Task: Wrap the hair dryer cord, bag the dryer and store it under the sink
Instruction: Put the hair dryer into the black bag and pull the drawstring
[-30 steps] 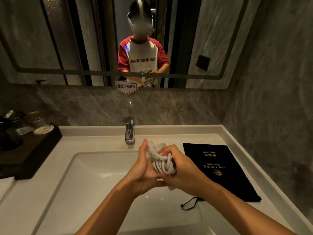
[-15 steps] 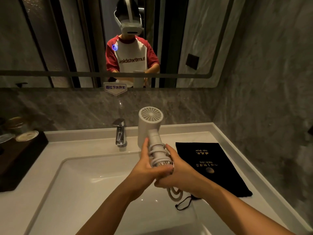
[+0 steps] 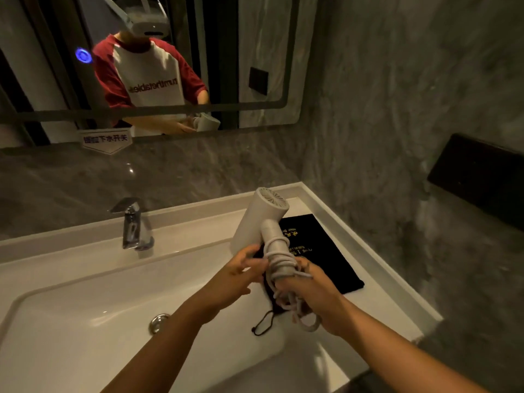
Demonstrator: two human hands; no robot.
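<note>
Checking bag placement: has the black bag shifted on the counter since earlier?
No. The black bag lies flat by the counter's right rim; only the camera moved.

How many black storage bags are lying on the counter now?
1. The black drawstring bag lies flat on the counter right of the sink basin, behind the hair dryer held in both hands. Its near edge is partly hidden by the hands and cord.

1. The single head-worn camera looked forward and down from above the sink (image 3: 85,307), close over the basin.
2. It faced the back wall, where the mirror (image 3: 255,52) returned the wearer's torso.
3. Wide-angle bending curved the counter edges; the view was tilted and turned rightward toward the corner.
4. No second view existed to share anything.
</note>
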